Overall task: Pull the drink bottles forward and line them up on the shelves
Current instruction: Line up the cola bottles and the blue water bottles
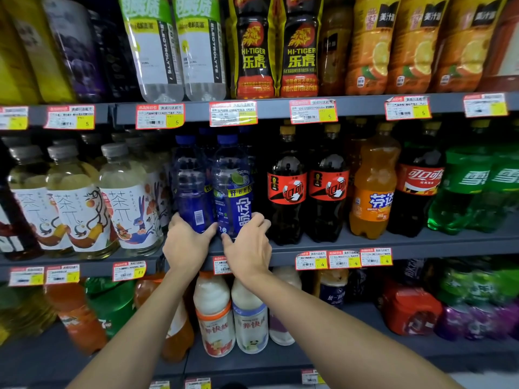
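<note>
Two blue drink bottles stand side by side at the front of the middle shelf (pixel 365 242). My left hand (pixel 186 244) grips the base of the left blue bottle (pixel 193 192), whose barcode faces me. My right hand (pixel 248 244) grips the base of the right blue bottle (pixel 233 189), with its label to the front. More blue-capped bottles stand behind them, mostly hidden. Both forearms reach up from the bottom of the view.
Pale tea bottles (pixel 126 197) stand left of the blue ones, dark cola bottles (pixel 286 189) right, then an orange soda (pixel 372 186) and green bottles (pixel 466 189). The upper shelf holds electrolyte and energy drinks. White milk-drink bottles (pixel 214 313) sit on the lower shelf under my wrists.
</note>
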### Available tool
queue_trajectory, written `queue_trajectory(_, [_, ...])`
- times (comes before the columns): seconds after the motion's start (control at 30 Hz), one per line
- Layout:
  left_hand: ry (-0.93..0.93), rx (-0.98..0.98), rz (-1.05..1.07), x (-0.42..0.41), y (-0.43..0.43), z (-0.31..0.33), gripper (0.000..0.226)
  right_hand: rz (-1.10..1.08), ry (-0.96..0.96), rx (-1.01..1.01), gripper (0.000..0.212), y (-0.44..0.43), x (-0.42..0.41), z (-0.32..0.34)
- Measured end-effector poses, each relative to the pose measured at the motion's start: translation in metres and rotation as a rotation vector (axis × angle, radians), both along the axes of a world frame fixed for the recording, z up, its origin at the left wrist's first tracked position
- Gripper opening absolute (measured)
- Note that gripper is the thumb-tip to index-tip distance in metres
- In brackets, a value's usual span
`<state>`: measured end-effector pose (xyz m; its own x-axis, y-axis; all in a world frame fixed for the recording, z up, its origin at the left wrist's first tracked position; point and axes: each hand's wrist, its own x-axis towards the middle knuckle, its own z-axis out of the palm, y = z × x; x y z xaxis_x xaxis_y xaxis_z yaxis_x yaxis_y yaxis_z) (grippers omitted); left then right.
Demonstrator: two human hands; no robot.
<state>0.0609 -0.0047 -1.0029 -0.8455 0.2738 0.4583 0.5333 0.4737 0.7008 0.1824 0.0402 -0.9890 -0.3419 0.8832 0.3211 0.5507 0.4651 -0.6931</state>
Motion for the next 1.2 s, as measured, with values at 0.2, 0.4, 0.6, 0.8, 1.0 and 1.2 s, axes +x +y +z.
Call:
queue_trajectory(0.2, [-0.019,0.008,-0.014,0.002,-0.001,0.002,0.078,0.057,0.020,-0.028,0.080,0.001,-0.006,0.005])
queue_trajectory(0.4, [-0.030,0.029,-0.030,0.002,-0.002,0.003,0.080,0.046,0.023,0.024,0.063,-0.013,-0.002,-0.001])
queue_trajectory(0.6, [-0.036,0.029,-0.043,0.000,-0.002,0.003,0.084,0.126,0.070,-0.012,0.068,-0.001,0.011,-0.001])
queue_trajectory(0.8, [-0.081,0.029,-0.045,0.001,-0.007,0.008,0.089,0.153,0.065,-0.065,0.082,0.004,0.011,0.003])
queue_trajectory(1.0, [-0.185,0.068,-0.268,-0.009,-0.039,0.004,0.080,0.146,0.065,-0.071,0.073,0.005,0.014,0.004])
queue_trajectory(1.2, [-0.031,0.077,-0.400,-0.004,-0.050,0.005,0.061,0.105,0.055,-0.038,0.066,0.004,0.013,0.003])
